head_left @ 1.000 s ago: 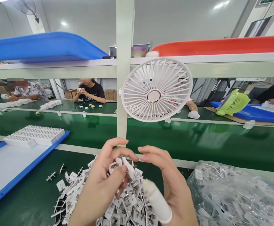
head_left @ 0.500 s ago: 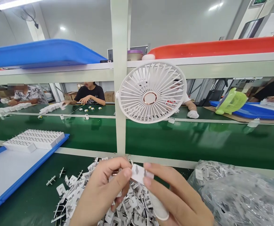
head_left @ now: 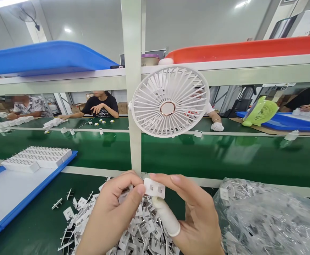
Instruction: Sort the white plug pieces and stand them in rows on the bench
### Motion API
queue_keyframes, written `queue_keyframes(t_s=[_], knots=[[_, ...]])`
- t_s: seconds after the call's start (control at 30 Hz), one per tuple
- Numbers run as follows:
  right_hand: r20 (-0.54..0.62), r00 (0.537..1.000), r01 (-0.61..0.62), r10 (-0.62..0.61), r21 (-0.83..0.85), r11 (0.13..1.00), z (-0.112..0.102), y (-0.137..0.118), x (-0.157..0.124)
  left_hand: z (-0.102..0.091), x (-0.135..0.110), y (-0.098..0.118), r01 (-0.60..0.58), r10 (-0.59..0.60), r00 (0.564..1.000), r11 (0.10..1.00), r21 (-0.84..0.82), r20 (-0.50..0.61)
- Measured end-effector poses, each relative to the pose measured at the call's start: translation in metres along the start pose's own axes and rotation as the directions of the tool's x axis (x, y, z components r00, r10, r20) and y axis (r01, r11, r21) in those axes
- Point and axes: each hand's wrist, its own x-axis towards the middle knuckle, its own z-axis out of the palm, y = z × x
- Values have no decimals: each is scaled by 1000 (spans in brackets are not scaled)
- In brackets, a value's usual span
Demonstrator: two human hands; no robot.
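The left hand (head_left: 115, 207) pinches the left end of a small white plastic piece (head_left: 155, 190) between thumb and forefinger, while the right hand (head_left: 201, 216) closes on the same piece, forefinger along its top edge and covered thumb beneath. The piece sits between the two hands, above a loose pile (head_left: 147, 230) of similar parts.

The likeliest trouble is a slip: the hold is by edges and one corner, so uneven pressure could twist the piece out, and it would drop among its lookalikes below. The white thumb cover (head_left: 169, 219) may dull touch on the right side, so a poor hold could go unnoticed. Low wrists could also snag the metal pins poking up from the heap and scatter parts towards the strays (head_left: 57, 203) to the left of the grip.

The held piece is flat, smooth and matte, a rounded rectangle with two small metal-lined slots. Under the grip, the heap mixes hard white plates with thin, greyish metal prongs at every angle. To the right of the grip, a clear, crinkled plastic bag (head_left: 274, 212) bulges with more. To the left lies a blue-rimmed tray (head_left: 35, 194), bearing neat white blocks (head_left: 38, 157) topped with rows of pins.
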Motion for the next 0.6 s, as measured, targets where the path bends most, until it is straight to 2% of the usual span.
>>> queue_keyframes(t_s=[0.1,0.13,0.2,0.23,0.3,0.4,0.5,0.6], knots=[[-45,993,-109,108,-32,994,3,6,-1,-7,3,-3,44,-42,997,999,21,-69],[-3,985,-174,174,-60,983,4,8,-1,-9,3,-2,66,-64,990,998,12,-127],[192,930,-284,314,-167,944,6,12,-1,-12,4,-2,77,-78,967,997,-14,-243],[310,876,-308,369,-227,924,7,14,-1,-13,4,-1,70,-74,956,997,-25,-284],[492,775,-284,397,-291,914,11,18,-3,-13,4,0,54,-61,950,998,-31,-307],[602,701,-236,382,-310,921,20,24,-9,-11,3,-1,40,-47,955,999,-30,-293],[629,667,-218,399,-348,912,30,29,-17,-8,2,-3,34,-39,959,999,-25,-279],[629,664,-205,405,-367,907,34,31,-21,-5,0,-2,41,-46,960,999,-23,-277]])
